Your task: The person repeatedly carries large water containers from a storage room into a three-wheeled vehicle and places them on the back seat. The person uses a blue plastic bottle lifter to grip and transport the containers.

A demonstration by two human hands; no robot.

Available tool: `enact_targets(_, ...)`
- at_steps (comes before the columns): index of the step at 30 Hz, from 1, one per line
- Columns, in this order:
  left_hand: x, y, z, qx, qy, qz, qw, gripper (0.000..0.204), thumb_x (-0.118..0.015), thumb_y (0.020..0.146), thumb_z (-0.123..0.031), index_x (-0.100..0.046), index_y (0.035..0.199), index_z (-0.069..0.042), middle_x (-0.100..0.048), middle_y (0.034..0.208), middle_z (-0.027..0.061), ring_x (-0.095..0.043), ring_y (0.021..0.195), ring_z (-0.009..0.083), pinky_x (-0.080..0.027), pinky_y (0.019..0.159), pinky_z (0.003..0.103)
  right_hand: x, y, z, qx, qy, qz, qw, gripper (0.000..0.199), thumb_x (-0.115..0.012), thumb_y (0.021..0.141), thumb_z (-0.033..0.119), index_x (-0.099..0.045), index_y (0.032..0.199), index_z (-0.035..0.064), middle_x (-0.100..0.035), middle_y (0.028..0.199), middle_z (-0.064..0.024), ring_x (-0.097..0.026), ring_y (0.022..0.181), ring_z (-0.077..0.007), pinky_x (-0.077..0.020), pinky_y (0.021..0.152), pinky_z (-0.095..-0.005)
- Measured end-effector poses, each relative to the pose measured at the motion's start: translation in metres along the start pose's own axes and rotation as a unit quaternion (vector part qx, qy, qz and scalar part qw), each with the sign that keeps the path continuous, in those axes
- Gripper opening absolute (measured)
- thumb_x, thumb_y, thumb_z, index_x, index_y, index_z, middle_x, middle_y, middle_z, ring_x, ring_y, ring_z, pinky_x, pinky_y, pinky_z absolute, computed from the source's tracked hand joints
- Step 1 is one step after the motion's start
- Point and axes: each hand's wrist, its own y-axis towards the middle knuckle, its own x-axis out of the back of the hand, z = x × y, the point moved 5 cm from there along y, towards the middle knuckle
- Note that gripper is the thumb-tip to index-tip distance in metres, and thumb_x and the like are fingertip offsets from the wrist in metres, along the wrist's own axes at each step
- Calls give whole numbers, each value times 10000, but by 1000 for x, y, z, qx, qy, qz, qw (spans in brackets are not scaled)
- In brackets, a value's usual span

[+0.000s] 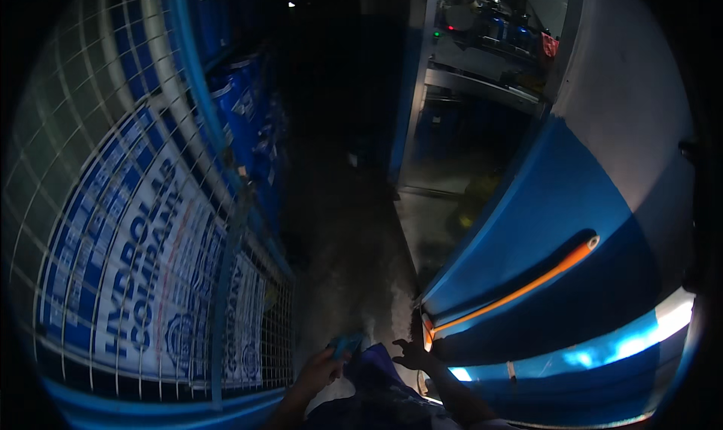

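Left hand grip closed around small teal object, right hand spread wide reaching orange door handle; best grasp handle's low end firmly.

two hands, one teal object, one orange handle

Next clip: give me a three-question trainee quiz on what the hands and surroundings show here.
1. True or false: the left hand holds a small blue object.
2. What does the right hand reach toward? A) the orange bar on the blue-and-white door B) the wire mesh cage C) the floor
3. Which side of the aisle has the wire mesh cage?

Key: 1 true; 2 A; 3 the left.
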Motion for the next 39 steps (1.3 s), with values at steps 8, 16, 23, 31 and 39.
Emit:
enact_targets(8, 17, 165, -198, -28, 52, 71, 996, 233, -583, 830, -78, -646, 1049, -33, -522, 664, -10, -429, 507, 47, -335, 468, 211, 156, 176, 13, -92, 442, 64, 890, 716, -670, 876, 197, -254, 1458, 153, -495, 1271, -186, -586, 1080, -273, -528, 878, -417)
enact_targets(16, 50, 359, -320, -65, -53, 85, 993, 212, -569, 809, -84, -634, 996, -10, -448, 561, -41, -349, 425, 36, -249, 408, 202, 290, 325, -40, -70, 602, -78, 791, 347, -592, 921, 112, -428, 1227, 108, -581, 1202, -122, -574, 1115, -213, -509, 880, -388)
enact_targets(23, 2, 591, -420, -45, -29, 211, 976, 223, -557, 805, -108, -601, 1002, -13, -475, 602, -20, -402, 438, 57, -287, 401, 192, 396, 408, -140, -119, 671, -249, 688, 231, -577, 949, 180, -503, 1150, 92, -666, 1017, -91, -640, 883, -149, -527, 780, -295)
enact_targets(31, -162, 783, -458, 67, 136, 363, 920, 382, -503, 880, -114, -518, 1247, -7, -558, 753, 43, -570, 648, 148, -471, 640, 265, 492, 373, -245, -140, 660, -547, 496, 356, -551, 970, 187, -444, 1276, 41, -626, 900, -86, -638, 768, -167, -534, 675, -300)
enact_targets(39, -346, 890, -426, 83, 284, 457, 839, 408, -538, 896, -67, -485, 1286, 40, -628, 908, 92, -607, 789, 150, -489, 719, 286, 558, 340, -367, -208, 673, -582, 406, 404, -545, 968, 160, -428, 1334, 37, -621, 913, -97, -629, 758, -175, -535, 666, -316)
